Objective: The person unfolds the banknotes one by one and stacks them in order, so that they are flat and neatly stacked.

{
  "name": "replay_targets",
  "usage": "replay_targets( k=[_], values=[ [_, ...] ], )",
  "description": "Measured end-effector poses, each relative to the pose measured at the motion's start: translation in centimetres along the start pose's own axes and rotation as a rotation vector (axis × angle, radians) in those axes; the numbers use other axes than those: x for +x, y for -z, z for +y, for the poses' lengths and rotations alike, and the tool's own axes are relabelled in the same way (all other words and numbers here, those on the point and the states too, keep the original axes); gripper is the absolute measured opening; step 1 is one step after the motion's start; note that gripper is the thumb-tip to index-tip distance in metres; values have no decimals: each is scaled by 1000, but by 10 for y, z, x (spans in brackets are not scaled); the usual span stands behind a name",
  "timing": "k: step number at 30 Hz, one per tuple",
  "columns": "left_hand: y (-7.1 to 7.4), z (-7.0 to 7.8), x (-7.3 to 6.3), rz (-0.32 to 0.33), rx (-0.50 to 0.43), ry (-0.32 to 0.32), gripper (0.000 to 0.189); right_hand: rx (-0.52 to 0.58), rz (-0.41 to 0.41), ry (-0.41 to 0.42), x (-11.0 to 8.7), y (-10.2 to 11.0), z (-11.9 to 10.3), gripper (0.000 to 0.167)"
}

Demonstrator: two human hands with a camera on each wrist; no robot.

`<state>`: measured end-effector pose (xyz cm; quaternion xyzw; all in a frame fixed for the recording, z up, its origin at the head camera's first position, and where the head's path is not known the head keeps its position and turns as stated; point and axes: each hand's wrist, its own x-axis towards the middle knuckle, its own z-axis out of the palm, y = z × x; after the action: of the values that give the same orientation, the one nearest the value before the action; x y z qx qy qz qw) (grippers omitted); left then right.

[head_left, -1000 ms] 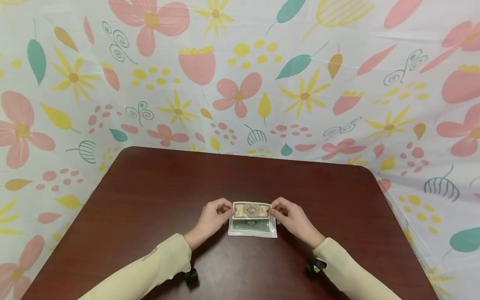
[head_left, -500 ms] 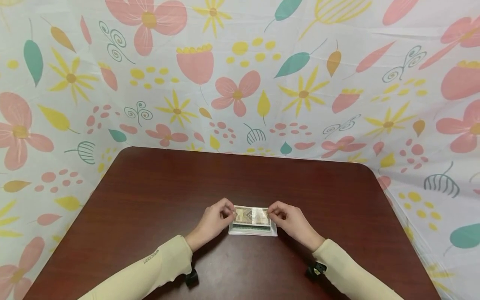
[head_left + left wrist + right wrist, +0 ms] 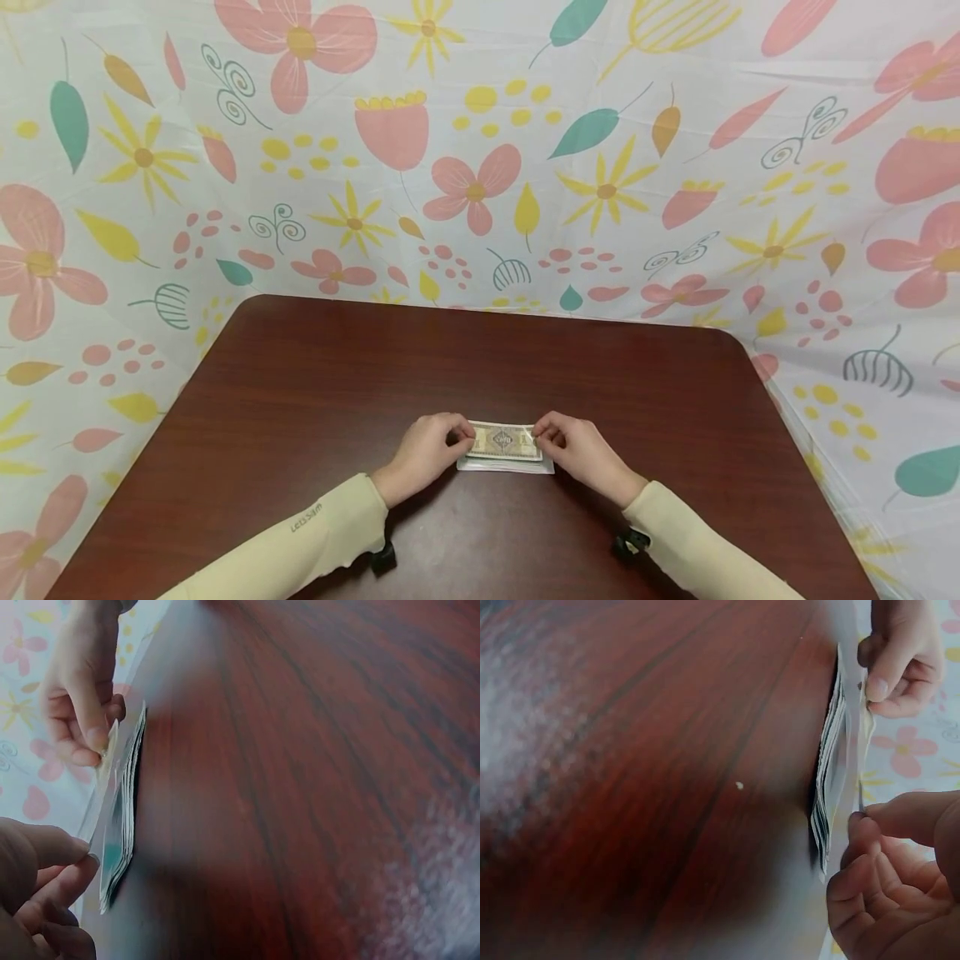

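Note:
Between both hands a small brown-and-yellow banknote (image 3: 502, 441) is held level by its two short ends. A clear, film-like edge shows along it in the left wrist view. My left hand (image 3: 432, 443) pinches the left end between thumb and forefinger, and my right hand (image 3: 581, 450) pinches the right end the same way. Just beneath the banknote, a thin stack of banknotes (image 3: 831, 754) with pale edges lies on the table; only its near rim (image 3: 506, 468) shows in the head view. Both wrist views show a narrow gap between banknote and stack.
The dark red-brown wooden table (image 3: 337, 367) has rounded far corners. A white cloth with printed flowers (image 3: 480, 108) hangs behind it and along both sides. A small pale speck (image 3: 739, 785) lies on the tabletop in the right wrist view.
Both hands have lowered the banknote toward me and down over the stack. It has tipped flatter, covering the green banknote seen on top of the stack a second ago.

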<state>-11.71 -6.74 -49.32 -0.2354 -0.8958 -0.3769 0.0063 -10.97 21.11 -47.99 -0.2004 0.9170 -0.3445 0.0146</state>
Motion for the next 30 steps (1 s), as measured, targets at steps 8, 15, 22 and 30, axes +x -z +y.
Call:
replay_targets(
  k=[8, 15, 22, 30],
  values=[
    [-4, 0, -1, -2, 121, -37, 7, -43, -44, 0, 1, -5, 0, 10],
    [-4, 1, -2, -35, 156, -37, 8, -67, -42, 2, 1, -9, -2, 10],
    [-6, 0, -4, -57, 150, -28, 8, -117, -56, 25, -1, -12, -3, 8],
    [-1, -4, -5, -19, 152, -37, 4, -71, 14, 87, -6, -6, 3, 11]
  ],
)
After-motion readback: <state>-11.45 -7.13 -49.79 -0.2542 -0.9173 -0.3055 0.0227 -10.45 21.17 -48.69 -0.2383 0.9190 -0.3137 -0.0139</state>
